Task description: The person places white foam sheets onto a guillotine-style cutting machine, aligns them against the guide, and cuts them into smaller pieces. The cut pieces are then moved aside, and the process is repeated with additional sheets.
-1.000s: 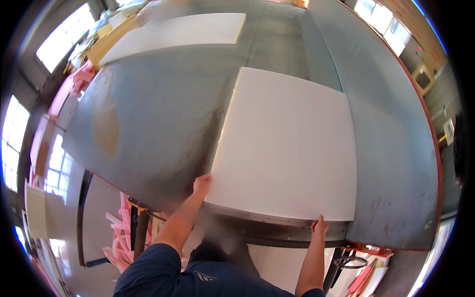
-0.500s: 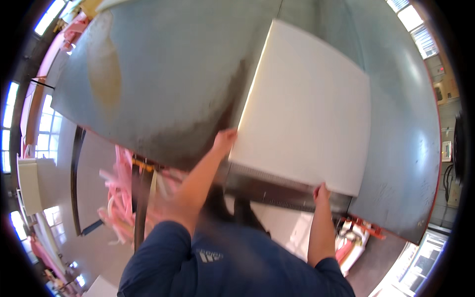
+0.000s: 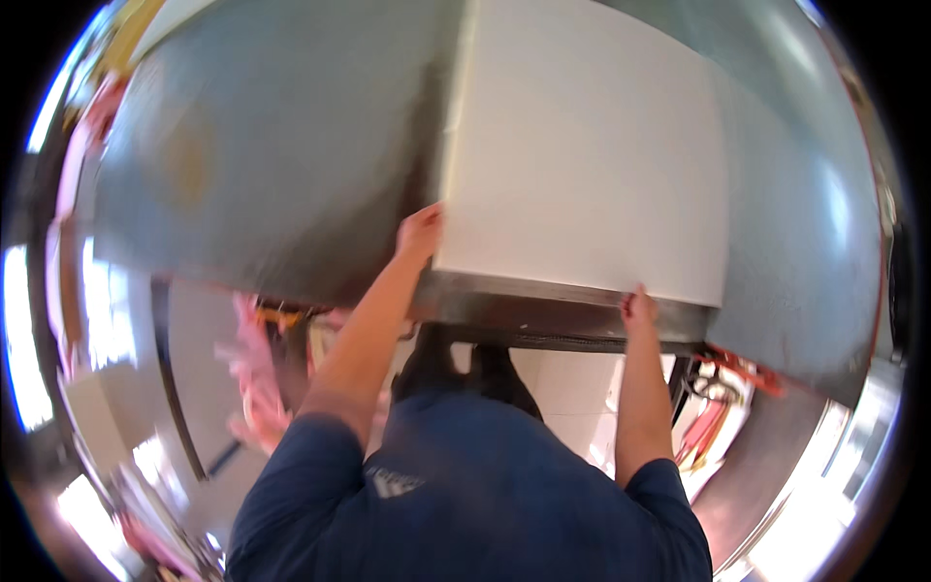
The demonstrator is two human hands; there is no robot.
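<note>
The left hand (image 3: 421, 233) is curling at the side edge of the white foam sheet (image 3: 587, 145), the right hand (image 3: 639, 307) at its near edge; I cannot tell whether either is pinching. Just beyond both, the sheet is lying on the metal table (image 3: 291, 145), apparently being aligned, the next move calling for even pressure.

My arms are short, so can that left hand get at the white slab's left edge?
Yes, it seems: the left hand is right at that edge of the white slab, with nothing visibly blocking it.
</note>
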